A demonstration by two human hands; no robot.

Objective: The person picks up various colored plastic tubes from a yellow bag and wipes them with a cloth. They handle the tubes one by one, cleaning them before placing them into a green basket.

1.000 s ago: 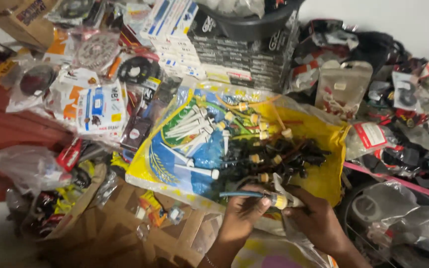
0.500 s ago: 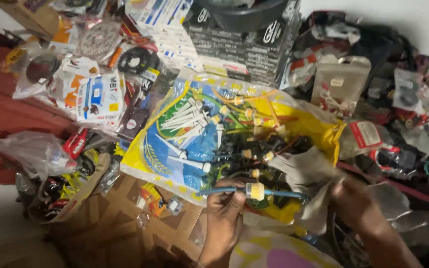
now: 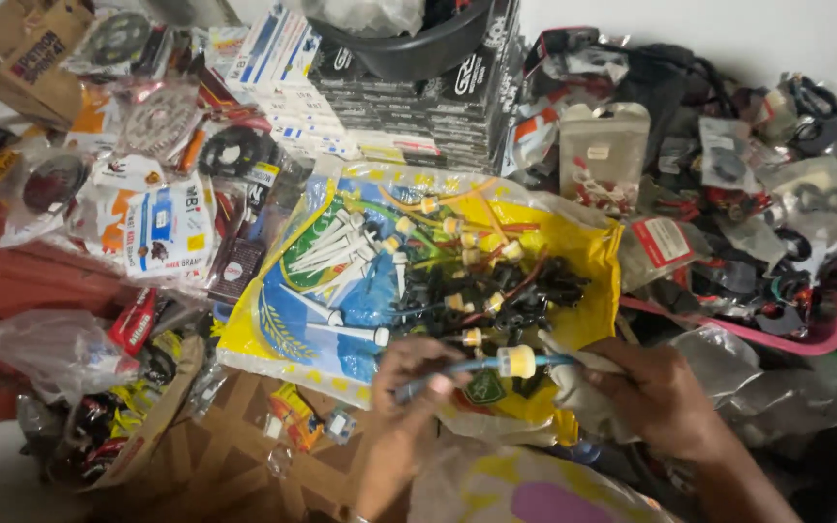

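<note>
A blue hose with a small yellow inline filter [image 3: 515,362] on it is stretched between my two hands. My left hand [image 3: 414,383] pinches the hose's left end. My right hand [image 3: 656,392] grips the right end together with a grey rag [image 3: 573,383]. Just beyond them lies a yellow and blue plastic sack [image 3: 283,320], spread flat, with a heap of several similar hoses, yellow filters and white tubes [image 3: 457,266] on it.
Packaged sprockets and parts [image 3: 157,145] crowd the left. Stacked black boxes [image 3: 438,87] and a dark bowl [image 3: 409,44] stand at the back. Bagged parts and a pink basket [image 3: 787,334] fill the right. A clear plastic bag [image 3: 41,349] and a cardboard box [image 3: 147,426] sit lower left.
The view has shifted and come closer. My right hand moved in from the right and now grips the hose's end with the rag; the filter hose stays between both hands.
</note>
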